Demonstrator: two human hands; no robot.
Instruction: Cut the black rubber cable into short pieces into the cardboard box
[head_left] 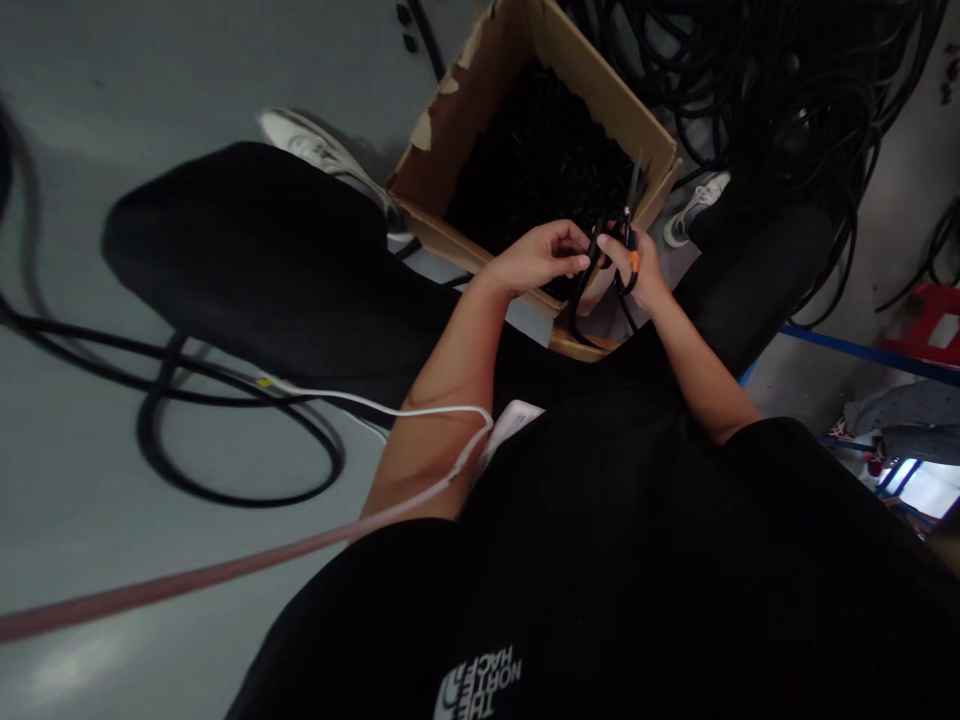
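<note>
My left hand (541,255) is closed in a pinch at a black cable (582,295), its thumb and fingertips together against it. My right hand (639,268) is closed round a pair of scissors (634,190) with an orange mark near the handles. The scissor blades point up and away from me. My right thumb reaches toward the same cable, close to my left fingertips; some right fingers are hidden. Both hands are over the near edge of an open cardboard box (427,222), which holds many short black pieces (540,150).
A heap of coiled black cables (750,90) lies beyond the box on the right. Another black cable loops (240,497) over the floor at left. A white cord (390,408) crosses my left arm. A red object (930,325) and a blue bar (847,347) are at right.
</note>
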